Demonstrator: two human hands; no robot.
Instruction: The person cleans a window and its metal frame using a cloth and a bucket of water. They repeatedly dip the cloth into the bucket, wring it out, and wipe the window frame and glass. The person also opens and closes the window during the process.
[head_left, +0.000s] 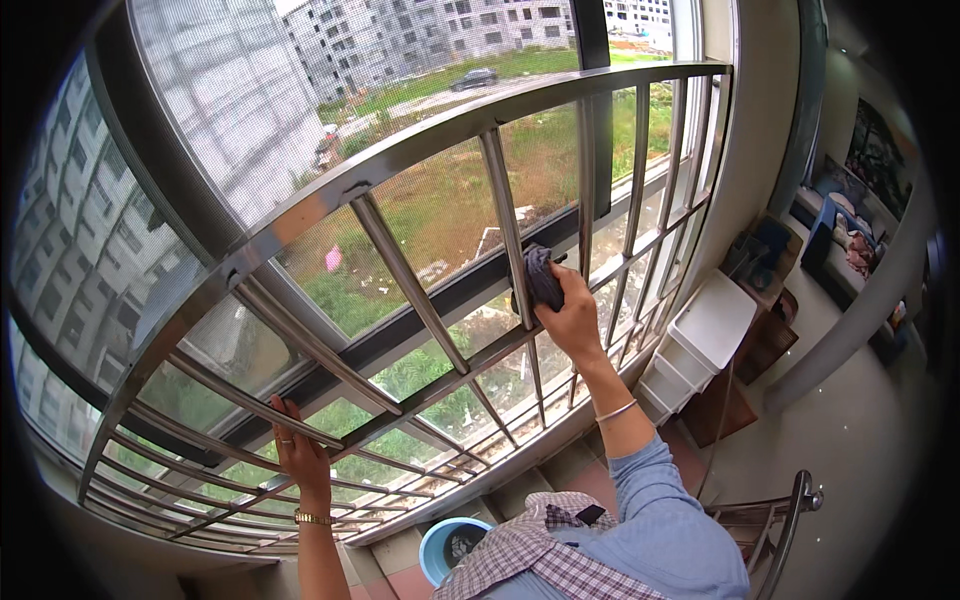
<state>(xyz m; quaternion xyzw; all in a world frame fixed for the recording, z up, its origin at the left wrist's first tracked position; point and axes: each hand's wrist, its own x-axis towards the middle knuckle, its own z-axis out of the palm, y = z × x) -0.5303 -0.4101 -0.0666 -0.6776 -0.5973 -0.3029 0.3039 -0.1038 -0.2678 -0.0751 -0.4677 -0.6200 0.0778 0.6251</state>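
Note:
A dark grey cloth (543, 279) is bunched in my right hand (568, 311), which presses it around an upright metal bar (501, 217) of the window guard, just above its middle rail (495, 349). On the left, my left hand (301, 450) rests at another bar, close to the same rail. Its fingers reach up behind the bar; whether they close around it is hard to see. The guard's broad, shiny top rail (352, 180) curves above both hands. Behind the bars stands a dark-framed window with an insect screen (442, 202).
A light blue bucket (435, 551) with something dark inside stands on the tiled floor below me. White plastic drawers (709, 322) and brown wooden furniture (765, 349) stand right of the window. A metal handrail (784, 532) is at lower right, with a sofa (840, 240) farther off.

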